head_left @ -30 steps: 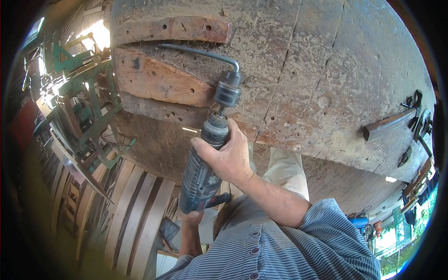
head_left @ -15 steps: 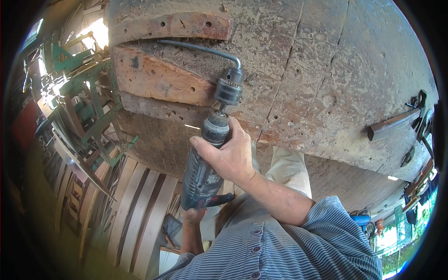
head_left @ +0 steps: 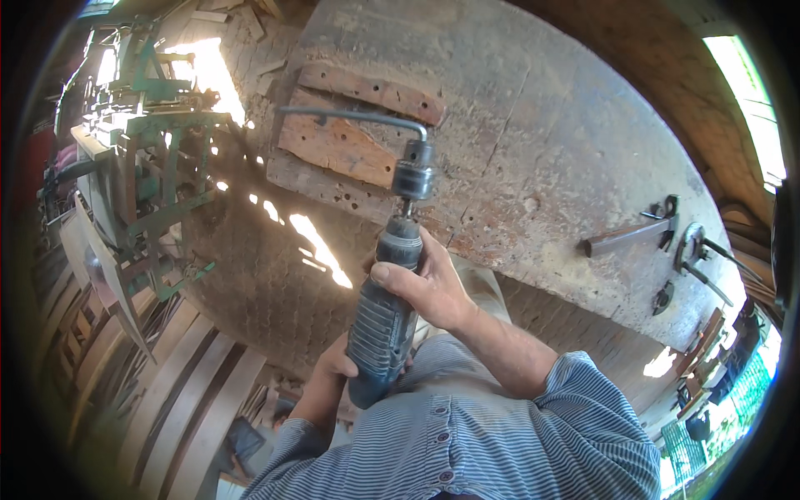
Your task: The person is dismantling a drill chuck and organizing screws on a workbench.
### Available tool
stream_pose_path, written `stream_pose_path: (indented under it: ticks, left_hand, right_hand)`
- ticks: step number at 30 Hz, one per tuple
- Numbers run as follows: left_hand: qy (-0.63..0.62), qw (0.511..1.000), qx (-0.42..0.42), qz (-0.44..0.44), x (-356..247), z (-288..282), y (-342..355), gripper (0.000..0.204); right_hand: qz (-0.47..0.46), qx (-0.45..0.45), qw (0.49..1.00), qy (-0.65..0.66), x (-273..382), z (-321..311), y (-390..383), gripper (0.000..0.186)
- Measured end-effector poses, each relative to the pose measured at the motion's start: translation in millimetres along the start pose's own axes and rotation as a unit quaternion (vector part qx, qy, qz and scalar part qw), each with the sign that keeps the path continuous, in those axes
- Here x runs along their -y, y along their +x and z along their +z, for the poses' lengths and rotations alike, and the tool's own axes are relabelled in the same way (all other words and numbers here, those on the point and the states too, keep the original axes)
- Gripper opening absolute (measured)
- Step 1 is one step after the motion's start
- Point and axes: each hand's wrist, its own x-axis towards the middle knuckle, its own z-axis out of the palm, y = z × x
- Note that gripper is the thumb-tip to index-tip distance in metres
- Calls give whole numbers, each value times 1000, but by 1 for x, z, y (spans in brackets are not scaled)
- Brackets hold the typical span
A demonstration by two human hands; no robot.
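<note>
A dark, dusty power drill is held upright in front of my striped shirt, its chuck pointing away from me. From the chuck sticks a grey steel rod, bent sharply to the left. My right hand is closed round the drill's front part, the thumb across its top. At the rear, my left hand grips the drill; most of its fingers are hidden behind the body. The rod's long arm hangs over two worn reddish wood blocks, a tapered one and a narrow one.
The blocks lie on a scarred workbench. A hammer and a round metal piece with rods rest at its right. Left of me stand a green-framed machine and several long planks.
The drill has turned more upright and come a little nearer to my body. My left hand now shows beside its rear end. The view has shifted, taking in more of the bench and floor.
</note>
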Motion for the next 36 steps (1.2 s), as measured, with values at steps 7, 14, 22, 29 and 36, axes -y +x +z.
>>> stream_pose_path:
  ticks: [7,14,22,29,36]
  left_hand:
    - [23,999,9,36,23,37,-15,107]
    - [77,994,9,78,29,62,-24,107]
    - [96,991,-17,87,51,54,-21,110]
    - [33,999,41,11,28,60,-10,102]
    - [-127,990,-52,32,84,7,-5,115]
  right_hand:
    - [-23,-62,998,19,119,6,4,72]
    - [-91,54,994,-19,158,4,6,42]
    - [-144,-87,979,-110,126,19,-11,41]
    - [-139,83,979,122,94,-30,-19,90]
    - [100,-49,977,181,-28,-57,-2,30]
